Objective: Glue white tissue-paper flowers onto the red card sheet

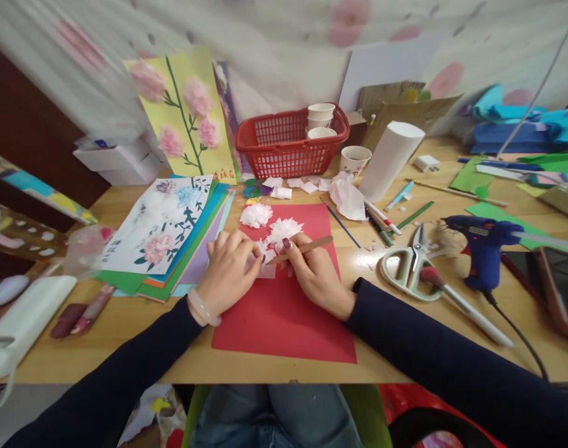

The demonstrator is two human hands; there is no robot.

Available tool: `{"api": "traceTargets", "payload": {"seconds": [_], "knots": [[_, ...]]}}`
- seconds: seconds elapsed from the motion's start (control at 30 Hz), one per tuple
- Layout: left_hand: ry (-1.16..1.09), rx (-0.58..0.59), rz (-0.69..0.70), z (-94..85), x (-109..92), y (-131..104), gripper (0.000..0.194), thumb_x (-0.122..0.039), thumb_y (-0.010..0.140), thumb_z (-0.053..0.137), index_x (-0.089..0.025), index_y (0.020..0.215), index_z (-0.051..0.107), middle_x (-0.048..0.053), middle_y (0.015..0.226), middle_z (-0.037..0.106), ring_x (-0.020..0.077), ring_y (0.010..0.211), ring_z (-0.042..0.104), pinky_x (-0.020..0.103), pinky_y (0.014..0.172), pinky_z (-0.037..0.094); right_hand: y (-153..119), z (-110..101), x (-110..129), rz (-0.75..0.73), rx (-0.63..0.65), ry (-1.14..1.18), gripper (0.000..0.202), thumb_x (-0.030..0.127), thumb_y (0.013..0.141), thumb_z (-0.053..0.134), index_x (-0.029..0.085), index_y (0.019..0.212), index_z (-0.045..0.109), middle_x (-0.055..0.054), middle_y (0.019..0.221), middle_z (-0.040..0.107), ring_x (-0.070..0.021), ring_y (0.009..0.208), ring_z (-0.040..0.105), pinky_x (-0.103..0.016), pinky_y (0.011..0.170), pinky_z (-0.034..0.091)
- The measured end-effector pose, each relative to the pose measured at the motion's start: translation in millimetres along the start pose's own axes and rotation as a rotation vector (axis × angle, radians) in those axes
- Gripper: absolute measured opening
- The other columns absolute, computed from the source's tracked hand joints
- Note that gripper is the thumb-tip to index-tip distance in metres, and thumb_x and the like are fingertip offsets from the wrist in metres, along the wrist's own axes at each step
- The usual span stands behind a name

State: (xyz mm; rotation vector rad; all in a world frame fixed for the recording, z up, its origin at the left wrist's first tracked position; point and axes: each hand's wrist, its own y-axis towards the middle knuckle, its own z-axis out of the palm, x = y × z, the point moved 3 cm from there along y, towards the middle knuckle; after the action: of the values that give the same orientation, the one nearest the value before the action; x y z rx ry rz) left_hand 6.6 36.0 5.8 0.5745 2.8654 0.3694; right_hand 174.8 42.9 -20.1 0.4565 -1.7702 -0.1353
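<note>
A red sheet of paper (284, 323) lies before me. White tissue-paper flowers rest on its upper part, one white flower (256, 215) at the upper left and another fluffy white flower (284, 233) just beyond my fingers. My right hand (318, 270) is closed round a flat brown wooden craft stick (315, 244), which slants down towards my left thumb. My left hand (230, 267), with a pale bracelet at the wrist, has curled fingers and pinches a piece of white paper (267, 270) at the stick's lower end. Fingers partly hide this paper.
Left lie coloured papers (197, 267) under a flower picture (157, 227). A red basket (290, 146) with paper cups stands behind. To the right are scissors (412, 267), a blue glue gun (482, 239) with its cord, a brush (474, 314) and a paper roll (391, 162).
</note>
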Motion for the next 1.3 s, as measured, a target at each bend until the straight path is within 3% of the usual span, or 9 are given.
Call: {"api": "traceTargets", "payload": {"seconds": [0.2,0.3,0.47,0.6,0.77,1.1,1.2,1.3], "knots": [[-0.034,-0.001,0.000,0.9,2.8,0.4,0.009,-0.020,0.092,0.050,-0.021,0.086,0.057,0.007,0.102,0.062,0.0276,0.099,0.051,0.042,0.083,0.036,-0.2,2.5,0.3,-0.023,0.052,-0.089,0.026,0.032,0.102,0.040,0.022,0.079,0.049,0.001,0.064,0.056,-0.0135,0.056,0.052,-0.025,0.058,0.039],[-0.106,-0.014,0.033,-3.8,8.8,-6.1,0.008,-0.021,0.092,0.051,-0.021,0.097,0.057,0.008,0.110,0.063,0.0281,0.107,0.052,0.043,0.090,0.037,-0.6,4.2,0.0,-0.045,0.081,-0.137,0.022,0.031,0.101,0.040,0.022,0.083,0.049,0.001,0.067,0.057,-0.0140,0.058,0.053,-0.025,0.059,0.040],[-0.154,0.064,0.040,-2.3,27.8,-24.0,0.063,-0.043,0.086,0.066,-0.023,0.138,0.039,0.013,0.141,0.053,0.0330,0.134,0.043,0.048,0.107,0.031,-2.9,5.6,0.6,-0.074,0.097,-0.249,0.017,0.029,0.100,0.039,0.023,0.086,0.047,0.000,0.069,0.057,-0.0147,0.058,0.053,-0.025,0.058,0.039],[-0.125,0.224,-0.003,9.7,37.5,-29.9,0.093,-0.055,0.080,0.071,-0.023,0.151,0.020,0.020,0.156,0.036,0.0379,0.147,0.027,0.059,0.114,0.016,-4.8,7.5,4.4,-0.135,0.125,-0.314,0.017,0.026,0.100,0.039,0.023,0.086,0.046,0.001,0.067,0.054,-0.0144,0.056,0.049,-0.025,0.056,0.037],[-0.116,0.277,-0.009,11.2,36.2,-26.0,0.105,-0.058,0.080,0.071,-0.024,0.156,0.008,0.022,0.158,0.033,0.0377,0.149,0.024,0.065,0.115,0.006,-6.1,10.1,9.6,-0.208,0.155,-0.362,0.020,0.023,0.101,0.041,0.023,0.081,0.045,0.001,0.068,0.052,-0.0147,0.059,0.050,-0.025,0.059,0.038],[-0.224,0.292,-0.013,12.6,36.0,-25.5,0.107,-0.055,0.079,0.073,-0.025,0.158,0.007,0.021,0.155,0.040,0.0402,0.144,0.034,0.070,0.114,0.003,-16.3,20.5,6.7,-0.475,0.285,-0.617,0.020,0.012,0.100,0.038,0.021,0.087,0.051,-0.006,0.079,0.061,-0.0186,0.070,0.055,-0.027,0.065,0.041],[-0.236,0.300,-0.018,12.5,35.5,-23.4,0.112,-0.056,0.075,0.076,-0.023,0.159,0.009,0.022,0.156,0.039,0.0414,0.144,0.035,0.072,0.114,0.001,-14.8,22.5,9.9,-0.422,0.315,-0.620,0.021,0.012,0.099,0.039,0.021,0.083,0.050,-0.006,0.078,0.061,-0.0196,0.068,0.054,-0.029,0.063,0.039],[-0.231,0.265,-0.038,13.1,36.1,-22.1,0.116,-0.058,0.069,0.081,-0.021,0.158,0.015,0.022,0.155,0.040,0.0422,0.143,0.036,0.071,0.115,0.000,-3.3,19.7,12.9,-0.210,0.238,-0.444,0.019,0.019,0.098,0.041,0.022,0.081,0.048,-0.003,0.072,0.058,-0.0182,0.063,0.051,-0.029,0.061,0.037]]}}
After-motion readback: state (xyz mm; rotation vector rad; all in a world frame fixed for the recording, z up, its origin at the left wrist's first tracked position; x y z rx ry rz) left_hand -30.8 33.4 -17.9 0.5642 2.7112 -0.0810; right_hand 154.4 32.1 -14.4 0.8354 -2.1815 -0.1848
